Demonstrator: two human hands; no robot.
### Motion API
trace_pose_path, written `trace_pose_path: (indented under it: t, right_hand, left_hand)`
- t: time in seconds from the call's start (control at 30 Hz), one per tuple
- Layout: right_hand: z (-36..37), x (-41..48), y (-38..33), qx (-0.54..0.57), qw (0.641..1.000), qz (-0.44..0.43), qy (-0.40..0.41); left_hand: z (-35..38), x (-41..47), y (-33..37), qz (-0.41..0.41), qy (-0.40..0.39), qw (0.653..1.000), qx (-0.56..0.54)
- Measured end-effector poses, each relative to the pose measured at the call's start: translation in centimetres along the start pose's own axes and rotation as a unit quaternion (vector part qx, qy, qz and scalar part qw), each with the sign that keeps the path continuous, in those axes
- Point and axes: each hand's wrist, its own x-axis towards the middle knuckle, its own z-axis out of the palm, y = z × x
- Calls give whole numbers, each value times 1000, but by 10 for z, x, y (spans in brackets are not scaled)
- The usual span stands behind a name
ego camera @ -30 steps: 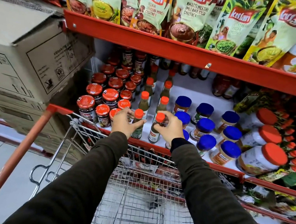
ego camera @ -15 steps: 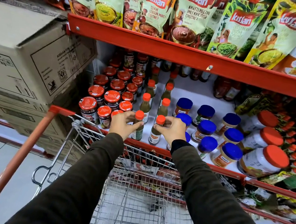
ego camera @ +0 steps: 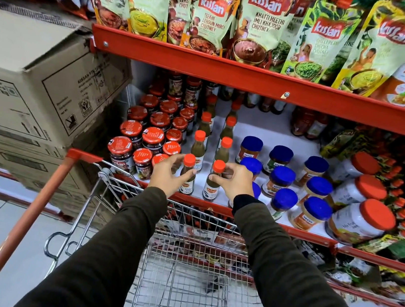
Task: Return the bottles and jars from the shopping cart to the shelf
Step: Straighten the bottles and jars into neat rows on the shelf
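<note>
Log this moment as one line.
left hand: on left bottle | right hand: on right bottle | bottles: upright at shelf front | cart: below

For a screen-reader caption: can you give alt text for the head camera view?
Each hand, left hand and right hand, rests on an orange-capped sauce bottle, left bottle and right bottle, standing at the front of a red-edged shelf, between red-lidded jars and blue-lidded jars. A wire shopping cart stands below.
</note>
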Motion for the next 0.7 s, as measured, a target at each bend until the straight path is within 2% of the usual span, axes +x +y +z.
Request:
trace_pose_path:
  t: [0.17,0.33,0.53,0.7]
  right_hand:
    - [-3,-1,-2,-19,1000,-6,-16]
    - [0,-4,2,-17,1000,0,-3]
    - [3,-12,6,-8,1000,-18,7]
    - [-13,-29,24,51,996,-43,64]
  left_hand:
    - [1,-1,-2,-3,14,1000,22]
    - [6,0,-2,-20,48,998,27]
    - [12,1,-10,-17,53,998,28]
    - [23,-17,-14,-24,113,993,1]
